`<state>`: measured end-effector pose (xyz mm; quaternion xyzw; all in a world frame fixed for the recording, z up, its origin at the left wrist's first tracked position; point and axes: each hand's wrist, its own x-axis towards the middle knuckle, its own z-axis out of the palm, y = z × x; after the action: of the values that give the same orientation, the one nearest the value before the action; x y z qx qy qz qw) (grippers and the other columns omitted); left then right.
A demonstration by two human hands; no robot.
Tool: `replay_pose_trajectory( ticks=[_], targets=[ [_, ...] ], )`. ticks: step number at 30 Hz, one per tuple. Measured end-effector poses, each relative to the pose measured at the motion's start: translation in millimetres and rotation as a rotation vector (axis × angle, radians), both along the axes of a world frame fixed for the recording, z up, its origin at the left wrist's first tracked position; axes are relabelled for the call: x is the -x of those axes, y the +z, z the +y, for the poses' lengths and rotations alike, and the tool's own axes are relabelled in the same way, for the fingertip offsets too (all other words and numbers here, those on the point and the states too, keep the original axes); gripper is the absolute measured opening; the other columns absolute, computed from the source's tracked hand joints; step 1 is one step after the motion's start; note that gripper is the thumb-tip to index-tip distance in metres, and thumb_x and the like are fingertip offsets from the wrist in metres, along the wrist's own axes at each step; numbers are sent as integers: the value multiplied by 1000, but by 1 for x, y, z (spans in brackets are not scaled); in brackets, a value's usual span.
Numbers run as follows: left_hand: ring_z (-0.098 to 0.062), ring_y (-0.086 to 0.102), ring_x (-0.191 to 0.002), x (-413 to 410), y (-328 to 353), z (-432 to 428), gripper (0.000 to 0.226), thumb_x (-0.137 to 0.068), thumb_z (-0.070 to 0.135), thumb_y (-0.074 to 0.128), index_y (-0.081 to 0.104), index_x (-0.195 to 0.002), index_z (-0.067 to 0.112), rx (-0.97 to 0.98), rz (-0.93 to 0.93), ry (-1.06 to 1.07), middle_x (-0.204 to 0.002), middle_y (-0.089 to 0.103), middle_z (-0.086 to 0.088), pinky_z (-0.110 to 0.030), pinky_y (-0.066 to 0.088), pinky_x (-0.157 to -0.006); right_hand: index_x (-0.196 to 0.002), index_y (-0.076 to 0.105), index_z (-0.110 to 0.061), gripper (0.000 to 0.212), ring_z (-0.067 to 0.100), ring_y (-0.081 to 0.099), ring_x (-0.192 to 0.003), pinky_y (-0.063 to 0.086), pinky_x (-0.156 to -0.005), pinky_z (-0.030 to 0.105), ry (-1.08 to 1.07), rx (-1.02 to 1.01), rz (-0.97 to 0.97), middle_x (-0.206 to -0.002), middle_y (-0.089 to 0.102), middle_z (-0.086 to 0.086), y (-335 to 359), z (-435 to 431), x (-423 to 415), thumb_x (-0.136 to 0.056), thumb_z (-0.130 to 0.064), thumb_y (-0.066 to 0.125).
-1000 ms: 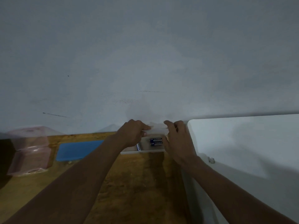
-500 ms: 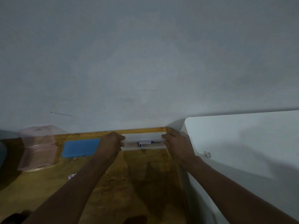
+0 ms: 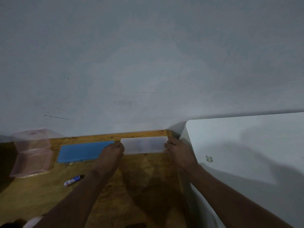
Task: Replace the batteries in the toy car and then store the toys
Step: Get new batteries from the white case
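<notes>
Head view
Table: a wooden table (image 3: 49,195) fills the lower left half of the picture, with a grey wall (image 3: 148,63) behind it from 9 to 3 o'clock.
Clear box: a shut, frosted plastic box (image 3: 144,144) lies flat at the far edge of the table, just below centre at about 6 o'clock; what is inside is too blurred to tell.
Left hand: the left hand (image 3: 113,151) grips the left end of the clear box, fingers curled over its edge.
Right hand: the right hand (image 3: 178,149) holds the right end of the same box, thumb at the near side and fingers at the far side.
Blue case: a flat blue case (image 3: 82,152) lies just beside the clear box at its 9 o'clock, touching the left hand's knuckles.
Pink container: a see-through pink container (image 3: 31,153) stands at 8 o'clock, near the blue case.
Battery: a single battery (image 3: 73,180) lies on the table at 7 o'clock, apart from the boxes, in front of the blue case.
White surface: a white cabinet top (image 3: 246,153) sits at 4 o'clock, beside the table's right edge.
Toy car: not seen in this view.
</notes>
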<state>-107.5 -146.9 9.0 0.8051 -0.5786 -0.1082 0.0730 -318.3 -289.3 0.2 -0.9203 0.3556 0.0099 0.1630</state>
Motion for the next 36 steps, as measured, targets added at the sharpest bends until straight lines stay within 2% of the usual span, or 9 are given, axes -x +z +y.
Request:
replay_pose_trajectory(
  ticks=[8,12,18,24,26,28,30,32,36],
  targets=[
    [-24,65,-99,1,-3,1,21,-81,9,73,69,-102,9,-47,-27,-2,-109,67,-9,-33,55,-87,-122,58,-10,29,22,55,-119,46,-103,36,-12,-1,-61,-130,57,6,-6,4,4,-95,-18,56],
    [-26,69,-88,3,-6,1,23,-70,3,81,71,-91,6,-76,-36,5,-98,68,-10,-34,58,-77,-104,69,-8,31,28,68,-96,57,-82,39,-30,20,-76,-109,68,10,-12,6,3,-75,-15,79],
    [-22,61,-106,8,1,0,28,-85,7,68,65,-113,9,-97,-22,5,-119,59,-7,-30,51,-94,-120,62,-8,37,29,59,-114,47,-99,39,-21,123,29,-126,61,10,4,16,0,-85,-19,69],
    [-25,53,-121,23,21,14,42,-93,6,52,47,-134,9,-117,33,73,-141,45,-10,-35,47,-102,-140,39,-20,47,29,40,-134,31,-112,44,-65,32,161,-149,39,5,29,35,3,-97,-31,50],
    [-24,46,-129,32,30,27,45,-96,11,49,42,-140,13,-95,43,77,-151,35,-8,-35,42,-105,-138,41,-23,50,30,43,-132,31,-113,47,-124,-44,118,-146,44,3,36,49,10,-94,-45,48],
    [-22,50,-124,43,39,44,37,-97,19,49,50,-134,18,-58,100,131,-145,44,-5,-34,43,-101,-132,47,-22,46,27,50,-125,38,-107,41,-215,-149,19,-137,52,3,43,69,19,-93,-48,47],
    [-21,56,-114,56,45,66,26,-96,23,51,61,-120,20,4,163,192,-133,58,-5,-32,43,-98,-131,50,-18,37,25,51,-120,39,-100,34,-219,-203,-37,-133,54,5,48,95,29,-97,-33,47],
    [-25,58,-116,69,47,92,31,-94,21,55,63,-123,15,31,204,246,-130,62,-8,-33,43,-98,-127,54,-15,34,22,53,-117,40,-100,32,-175,-215,-107,-129,58,5,53,124,40,-97,-30,48],
    [-32,65,-102,100,52,153,24,-88,9,61,69,-110,7,97,360,353,-110,71,-14,-27,44,-75,-119,60,-9,30,23,58,-110,46,-95,32,-162,-328,-145,-119,64,8,54,181,62,-95,-26,54]
  ],
)
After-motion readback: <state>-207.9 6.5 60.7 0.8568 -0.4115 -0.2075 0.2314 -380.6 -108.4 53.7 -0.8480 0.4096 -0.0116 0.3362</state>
